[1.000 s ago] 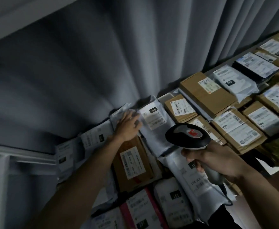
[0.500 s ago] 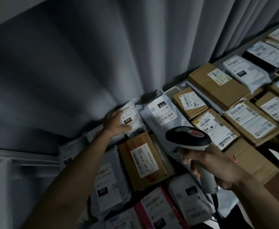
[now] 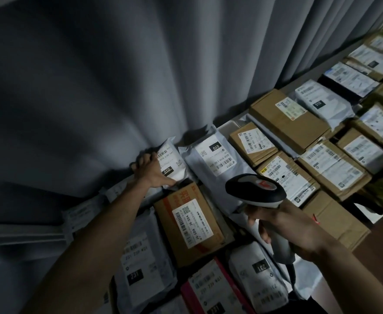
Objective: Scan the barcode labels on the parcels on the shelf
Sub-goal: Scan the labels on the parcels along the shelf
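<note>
With left hand fingers grasping the small white parcel and right hand fingers clenched around the scanner, the next move likely requires aiming at its label.

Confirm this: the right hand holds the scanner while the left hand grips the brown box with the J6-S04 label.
Not quite. The head view shows the right hand holding the scanner, but the left hand grips a white bag marked 010, by the curtain. The brown box with the J6-S04 label lies untouched just below that hand.
</note>
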